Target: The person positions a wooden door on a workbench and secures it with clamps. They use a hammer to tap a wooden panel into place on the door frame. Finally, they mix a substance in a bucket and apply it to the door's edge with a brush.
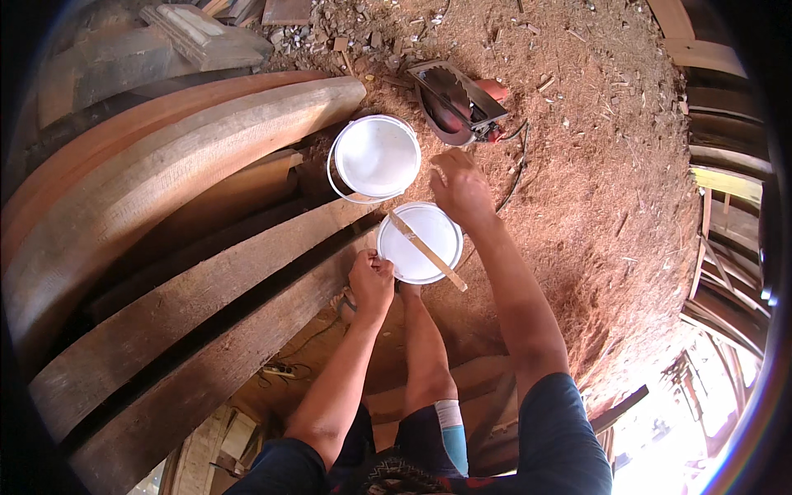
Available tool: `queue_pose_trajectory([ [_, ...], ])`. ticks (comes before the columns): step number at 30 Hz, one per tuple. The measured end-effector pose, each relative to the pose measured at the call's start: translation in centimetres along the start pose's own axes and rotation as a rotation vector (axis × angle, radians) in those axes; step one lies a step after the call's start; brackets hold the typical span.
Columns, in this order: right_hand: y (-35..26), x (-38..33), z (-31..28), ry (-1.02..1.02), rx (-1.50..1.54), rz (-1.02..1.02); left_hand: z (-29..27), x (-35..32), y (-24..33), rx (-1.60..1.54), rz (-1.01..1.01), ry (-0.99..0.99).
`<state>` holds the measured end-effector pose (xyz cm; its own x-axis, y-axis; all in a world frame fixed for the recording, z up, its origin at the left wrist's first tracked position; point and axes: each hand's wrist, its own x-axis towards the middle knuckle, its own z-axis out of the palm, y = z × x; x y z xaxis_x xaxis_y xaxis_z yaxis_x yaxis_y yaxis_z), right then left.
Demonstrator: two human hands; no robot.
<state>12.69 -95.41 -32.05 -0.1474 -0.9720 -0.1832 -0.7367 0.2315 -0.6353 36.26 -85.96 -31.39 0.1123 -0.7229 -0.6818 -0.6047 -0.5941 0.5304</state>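
A wooden stick (427, 250) lies slantwise across a round white lid or filled bucket (425, 223); which of the two I cannot tell. At its left rim is my left hand (371, 285), fingers curled together; whatever they may hold is hidden. My right hand (464, 188) hovers just above and to the right of the round white thing, its fingers bent inward. I cannot make out anything in them. Beyond, a white bucket (377, 157) with a wire handle stands with its mouth up, to the left of my right hand.
A circular saw (458, 103) lies on the sawdust-covered ground (594, 181) past the bucket, its cable (521, 161) trailing to the right. Long thick planks (206, 276) fill the left side. Wood scraps (371, 41) litter the far ground. More boards (726, 124) are stacked at the right.
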Motion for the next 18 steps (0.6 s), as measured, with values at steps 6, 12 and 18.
queue_pose_trajectory([
  [6, -3.0, -0.7, 2.5, 0.022, 0.029, -0.018, 1.0, 0.2, -0.7, 0.060, 0.022, 0.019],
  [12, -3.8, -6.8, 0.8, -0.033, 0.013, 0.162, 2.0, -0.3, -2.1, -0.010, 0.016, 0.077],
  [18, -2.1, -13.2, 2.9, -0.238, -0.234, 0.242, 2.8, 0.6, -1.1, -0.017, -0.032, 0.029],
])
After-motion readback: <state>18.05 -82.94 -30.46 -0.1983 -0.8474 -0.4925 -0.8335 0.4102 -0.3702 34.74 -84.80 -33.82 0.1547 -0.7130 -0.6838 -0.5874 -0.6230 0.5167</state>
